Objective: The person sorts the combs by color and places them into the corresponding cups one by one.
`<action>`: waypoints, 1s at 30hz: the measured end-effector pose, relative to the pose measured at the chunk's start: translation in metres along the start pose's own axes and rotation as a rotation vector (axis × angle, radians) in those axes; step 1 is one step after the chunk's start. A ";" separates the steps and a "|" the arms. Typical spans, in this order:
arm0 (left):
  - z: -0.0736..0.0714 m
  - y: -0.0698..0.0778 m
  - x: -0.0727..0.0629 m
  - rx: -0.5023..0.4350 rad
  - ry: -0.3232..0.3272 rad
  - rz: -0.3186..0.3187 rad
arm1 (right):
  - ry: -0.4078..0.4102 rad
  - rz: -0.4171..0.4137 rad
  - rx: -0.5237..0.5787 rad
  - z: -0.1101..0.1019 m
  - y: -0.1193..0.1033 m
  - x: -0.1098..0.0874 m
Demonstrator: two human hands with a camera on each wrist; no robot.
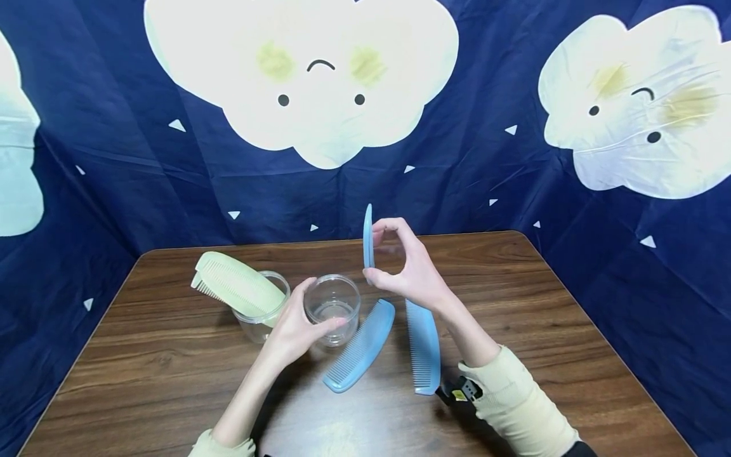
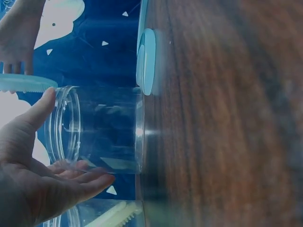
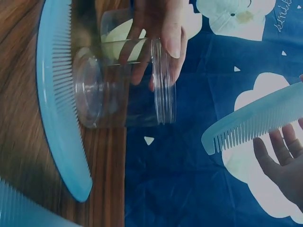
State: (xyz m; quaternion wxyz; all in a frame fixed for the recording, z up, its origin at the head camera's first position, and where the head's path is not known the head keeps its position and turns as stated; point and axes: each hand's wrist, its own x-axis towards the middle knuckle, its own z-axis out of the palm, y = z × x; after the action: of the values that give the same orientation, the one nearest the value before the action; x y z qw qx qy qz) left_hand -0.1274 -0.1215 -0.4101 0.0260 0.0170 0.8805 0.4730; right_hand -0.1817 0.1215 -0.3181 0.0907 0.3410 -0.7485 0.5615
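Note:
My right hand (image 1: 415, 270) pinches a blue comb (image 1: 368, 236) between thumb and fingers, raised above the table. The right wrist view shows this comb's teeth facing down toward the fingers (image 3: 282, 147). My left hand (image 1: 294, 330) holds a clear plastic jar (image 2: 111, 127) near its open rim, thumb on one side and fingers on the other. That jar stands upright with nothing inside. On the table in front of it lie a blue comb (image 1: 362, 348), slanted beside the jar, and another blue comb (image 1: 424, 352) under the right forearm.
Left of the held jar stands a second clear jar (image 1: 247, 329), with pale green combs (image 1: 237, 282) leaning out of it to the left. Behind the wooden table (image 1: 160, 381) hangs a dark blue cloth (image 1: 274, 190) with white clouds.

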 end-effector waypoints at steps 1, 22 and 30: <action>0.000 0.000 0.000 -0.003 -0.004 0.000 | 0.003 0.002 0.005 0.001 0.000 0.001; -0.003 0.001 -0.007 -0.005 -0.024 0.003 | -0.001 0.106 -0.018 0.045 0.000 0.007; -0.005 0.001 -0.007 -0.025 -0.054 -0.010 | -0.030 0.142 -0.081 0.057 0.005 0.005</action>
State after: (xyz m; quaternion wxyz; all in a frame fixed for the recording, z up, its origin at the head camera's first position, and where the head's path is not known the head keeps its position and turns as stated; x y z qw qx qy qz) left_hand -0.1205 -0.1255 -0.4069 0.0523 0.0252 0.8736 0.4831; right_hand -0.1743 0.0693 -0.3397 0.0534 0.2916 -0.7941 0.5305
